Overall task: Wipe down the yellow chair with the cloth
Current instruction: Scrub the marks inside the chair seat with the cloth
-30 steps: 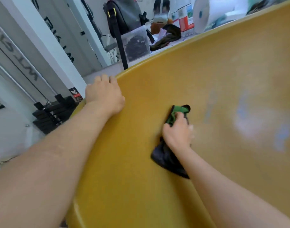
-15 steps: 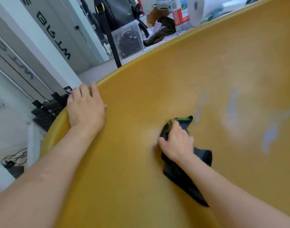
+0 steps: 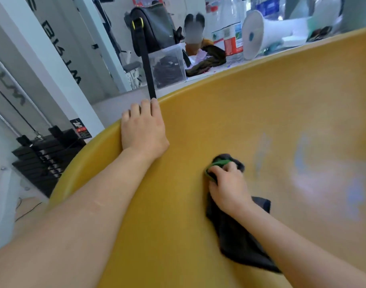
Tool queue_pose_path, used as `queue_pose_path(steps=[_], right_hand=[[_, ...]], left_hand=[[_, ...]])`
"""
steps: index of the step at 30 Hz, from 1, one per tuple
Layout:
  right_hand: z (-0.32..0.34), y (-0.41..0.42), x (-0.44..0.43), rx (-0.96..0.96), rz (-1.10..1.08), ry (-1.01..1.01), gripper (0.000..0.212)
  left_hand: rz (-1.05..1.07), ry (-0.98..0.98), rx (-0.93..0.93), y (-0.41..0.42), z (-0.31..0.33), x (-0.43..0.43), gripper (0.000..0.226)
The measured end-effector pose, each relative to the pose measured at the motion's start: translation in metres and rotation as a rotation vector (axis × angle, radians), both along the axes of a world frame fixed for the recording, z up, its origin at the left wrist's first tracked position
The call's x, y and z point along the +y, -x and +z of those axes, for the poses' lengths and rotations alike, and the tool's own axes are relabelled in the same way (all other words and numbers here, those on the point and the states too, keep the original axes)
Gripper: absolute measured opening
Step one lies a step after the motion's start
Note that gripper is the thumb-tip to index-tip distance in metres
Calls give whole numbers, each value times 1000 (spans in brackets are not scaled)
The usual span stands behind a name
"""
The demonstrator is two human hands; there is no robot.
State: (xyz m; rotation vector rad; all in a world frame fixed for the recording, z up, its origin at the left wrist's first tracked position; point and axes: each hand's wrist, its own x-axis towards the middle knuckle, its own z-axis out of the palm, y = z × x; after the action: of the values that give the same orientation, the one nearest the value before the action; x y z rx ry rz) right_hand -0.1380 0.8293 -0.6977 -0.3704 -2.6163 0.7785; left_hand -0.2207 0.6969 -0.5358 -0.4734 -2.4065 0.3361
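**Yellow moulded-plastic chair** (image 3: 261, 121): curved glossy shell across the centre and right of the view, rim arcing from lower left to upper right, with pale bluish reflections on the right part.

**Dark grey cloth with a green edge** (image 3: 238, 242): bunched against the shell at lower centre, loose end trailing below the wrist.

**Right hand** (image 3: 227, 186): palm down on the cloth, fingers curled round the green-edged bunch, pressing it to the chair.

**Left hand** (image 3: 143, 129): on the rim at the left, fingers side by side and hooked over the edge, thumb hidden.

**Pale cluttered tabletop** (image 3: 234, 63): behind the rim.

**Clear plastic storage box** (image 3: 167, 65): on the tabletop, black items inside, kind not discernible.

**Black shoulder bag** (image 3: 153, 26): just behind and above the box, with a yellow buckle and a black strap hanging down to the rim beside the left fingertips.

**Olive-brown crumpled fabric** (image 3: 209, 61): right of the box.

**Red-and-white printed carton** (image 3: 231, 40): further right.

**White paper roll** (image 3: 261, 32): beside the carton, lying on its side.

**Black weight stack** (image 3: 43, 154): at far left, below the rim.
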Motion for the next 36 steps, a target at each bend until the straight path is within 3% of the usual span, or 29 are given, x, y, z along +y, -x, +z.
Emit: queue_pose_path(steps=[3, 6, 8, 10, 12, 14, 16, 19, 22, 24, 25, 28, 30, 33, 36], right_hand=[[55, -1, -17, -49, 506, 175, 27], [100, -21, 8, -166, 802, 351, 31], [95, -15, 21, 65, 681, 310, 35], [60, -1, 22, 297, 369, 176, 31], [14, -3, 6, 230, 211, 79, 46], [-22, -10, -10, 104, 183, -55, 58], [-29, -7, -21, 121, 150, -60, 59], [-8, 18, -37, 243, 231, -116, 57], [15, 52, -9, 427, 416, -443, 56], [21, 76, 37, 558, 274, -622, 53], [27, 85, 54, 578, 102, -533, 53], [45, 97, 26, 546, -312, 149, 55], [57, 98, -36, 553, -254, 294, 56], [53, 93, -74, 685, 128, -23, 54], [49, 99, 26, 693, 240, -642, 57]], left_hand=[[-2, 2, 12, 3, -2, -1, 82], [-3, -17, 11, 4, -2, 3, 84], [4, -21, 14, 5, -1, 4, 84], [3, -29, 20, 5, 0, 4, 81], [-1, -31, 23, 3, 1, 4, 79], [12, -43, 14, 2, 3, 5, 83], [43, -74, -12, 0, 2, 7, 87], [52, -101, 16, -1, -3, 11, 87], [25, -105, 57, 3, -6, 7, 84], [12, -105, 48, 4, -6, 7, 84], [9, -107, 44, 4, -6, 8, 84], [14, -130, 46, 6, -5, 11, 81], [19, -151, 82, 7, -8, 7, 73], [-13, -186, 171, 8, -13, 2, 55], [-29, -173, 132, 9, -11, 5, 59]])
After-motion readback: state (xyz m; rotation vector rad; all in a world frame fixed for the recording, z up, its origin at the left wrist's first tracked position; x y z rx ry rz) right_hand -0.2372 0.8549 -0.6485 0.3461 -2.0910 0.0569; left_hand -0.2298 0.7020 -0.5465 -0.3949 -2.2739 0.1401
